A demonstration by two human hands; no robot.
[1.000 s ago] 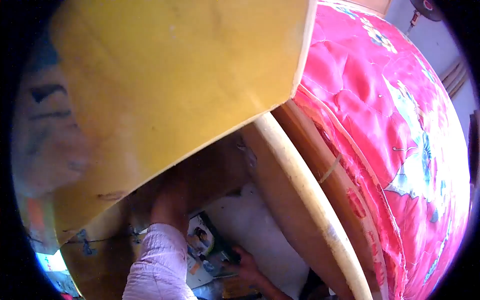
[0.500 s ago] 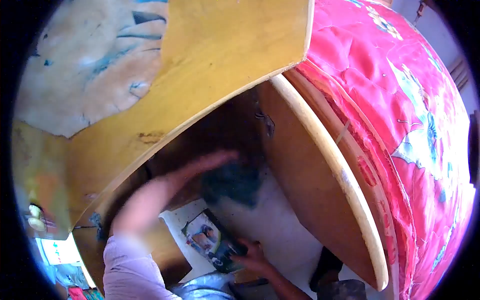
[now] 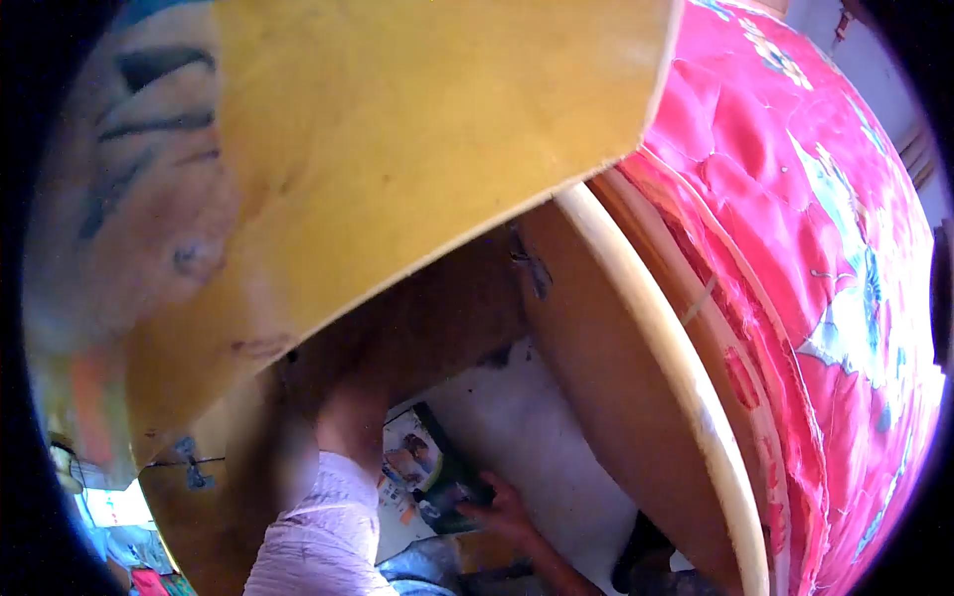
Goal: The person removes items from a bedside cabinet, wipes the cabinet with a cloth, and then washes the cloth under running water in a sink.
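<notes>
At six o'clock, the right hand (image 3: pixel 504 509) has its fingers clamped on the edge of a dark green printed item (image 3: pixel 435 473), which lies toward seven. The left arm (image 3: pixel 333 497), lilac-sleeved, reaches up from seven beneath the yellow panel (image 3: pixel 427 129) at eleven; I cannot tell how its fingers stand. A pink quilt (image 3: pixel 735 189) bulges at three.

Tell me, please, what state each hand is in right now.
Left hand: cannot be told; out of sight beyond the sleeve.
Right hand: closed, holding the green packet by its edge.
</notes>
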